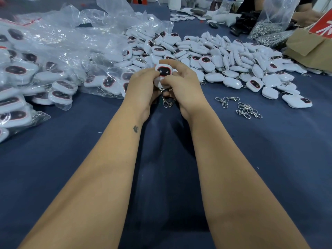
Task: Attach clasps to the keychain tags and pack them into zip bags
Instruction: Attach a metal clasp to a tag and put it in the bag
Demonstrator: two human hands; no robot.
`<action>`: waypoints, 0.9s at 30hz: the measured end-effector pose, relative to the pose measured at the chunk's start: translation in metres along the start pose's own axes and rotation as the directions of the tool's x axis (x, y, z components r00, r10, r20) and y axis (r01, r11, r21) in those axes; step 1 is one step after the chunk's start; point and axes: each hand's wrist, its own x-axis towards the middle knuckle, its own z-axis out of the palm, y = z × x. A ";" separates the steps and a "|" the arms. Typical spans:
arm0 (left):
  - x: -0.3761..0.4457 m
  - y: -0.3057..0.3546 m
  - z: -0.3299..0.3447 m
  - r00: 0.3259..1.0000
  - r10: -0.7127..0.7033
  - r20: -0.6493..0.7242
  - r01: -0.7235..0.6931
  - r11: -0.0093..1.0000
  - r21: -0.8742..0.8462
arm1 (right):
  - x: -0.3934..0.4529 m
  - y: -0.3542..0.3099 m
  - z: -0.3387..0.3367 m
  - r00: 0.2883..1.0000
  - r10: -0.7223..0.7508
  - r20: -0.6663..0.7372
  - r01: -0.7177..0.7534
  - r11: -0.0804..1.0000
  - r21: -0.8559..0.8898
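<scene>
Both hands meet above the middle of the counter, which is covered in dark blue cloth. The left hand curls its fingers round the left side of a small white plastic keychain tag with a black, red-rimmed face panel, and the right hand grips the tag from the right, its thumb pressed on the lower front. The tag is held upright, face toward the camera, just above the cloth. A silver metal clasp with a split ring hangs below the tag between the two palms; whether it is already hooked on cannot be told.

Behind the hands lies a large loose heap of matching white tags, spreading to the right. To the left are clear plastic zip bags stuffed with tags, piled against each other. On the cloth to the right of the hands lie a few loose silver clasps, near the heap's front edge. At the far right stand a clear bag of metal clasps and a brown cardboard box.
</scene>
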 end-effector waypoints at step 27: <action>0.003 -0.002 0.003 1.000 -0.003 -0.002 0.003 0.995 0.098 | -0.001 -0.005 -0.001 0.998 0.061 -0.017 -0.059 0.993 0.105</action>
